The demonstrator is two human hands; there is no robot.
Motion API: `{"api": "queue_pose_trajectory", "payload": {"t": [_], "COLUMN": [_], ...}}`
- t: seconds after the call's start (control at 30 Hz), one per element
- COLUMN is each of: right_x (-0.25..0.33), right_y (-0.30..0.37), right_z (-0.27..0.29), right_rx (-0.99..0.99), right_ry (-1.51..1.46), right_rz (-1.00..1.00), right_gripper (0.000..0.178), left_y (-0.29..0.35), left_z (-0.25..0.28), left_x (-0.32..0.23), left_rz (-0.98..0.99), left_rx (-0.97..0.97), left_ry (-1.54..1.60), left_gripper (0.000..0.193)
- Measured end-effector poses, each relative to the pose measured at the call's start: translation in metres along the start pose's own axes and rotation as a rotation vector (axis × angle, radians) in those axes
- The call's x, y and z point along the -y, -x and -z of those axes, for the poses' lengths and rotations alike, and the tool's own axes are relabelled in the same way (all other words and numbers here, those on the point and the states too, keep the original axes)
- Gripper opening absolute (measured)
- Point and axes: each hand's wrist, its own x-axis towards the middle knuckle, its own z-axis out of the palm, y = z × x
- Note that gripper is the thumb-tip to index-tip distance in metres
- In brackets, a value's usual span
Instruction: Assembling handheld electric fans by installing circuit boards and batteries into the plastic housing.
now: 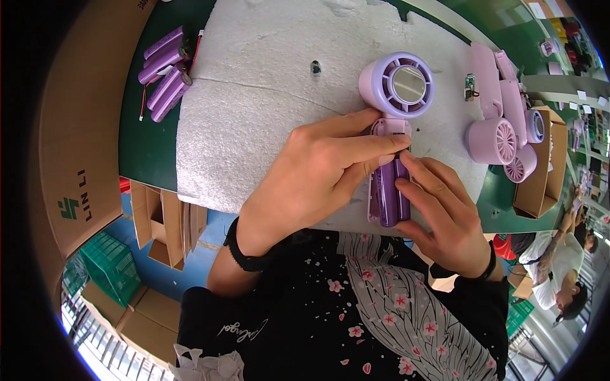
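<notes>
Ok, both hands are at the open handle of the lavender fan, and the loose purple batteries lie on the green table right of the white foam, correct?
Not quite: the head view shows the loose purple batteries on the green table left of the white foam, not right. The left hand and right hand are indeed at the open handle of the lavender fan.

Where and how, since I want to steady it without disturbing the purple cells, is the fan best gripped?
Probably by the outer wall of its round head, spanned across its width from the far side. That wall is rounded and mostly clear, whereas the handle lies open, with purple cells exposed and the left hand and right hand at it.
</notes>
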Motion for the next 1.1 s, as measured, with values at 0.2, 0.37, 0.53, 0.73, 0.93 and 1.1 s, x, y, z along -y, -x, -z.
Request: {"api": "queue_pose_trajectory", "payload": {"t": [0.2,0.37,0.53,0.73,0.93,1.1], "right_x": [0.000,-0.004,-0.005,-0.001,0.005,0.005], "right_y": [0.000,-0.002,-0.003,-0.001,-0.007,-0.017], "right_z": [0.000,0.000,-0.004,-0.015,-0.005,-0.001], "right_rx": [0.016,0.019,-0.045,-0.153,-0.068,-0.014], "right_ry": [0.012,-0.003,-0.044,-0.075,-0.148,-0.192], "right_rz": [-0.008,0.007,0.003,-0.047,-0.201,-0.279], "right_gripper": [0.063,0.063,0.051,0.046,0.054,0.064], "left_y": [0.000,-0.001,0.000,-0.001,-0.002,-0.005], "left_z": [0.001,0.002,0.001,0.002,0.005,0.004], "left_x": [0.000,-0.001,0.002,-0.001,-0.005,-0.005], "left_rz": [0.015,0.008,0.000,0.008,0.044,0.071], "left_rx": [0.017,0.014,-0.004,0.001,0.040,0.038], "left_ry": [0.013,0.010,-0.001,-0.018,-0.003,0.038], "left_gripper": [0.028,0.027,0.028,0.034,0.052,0.059]}}
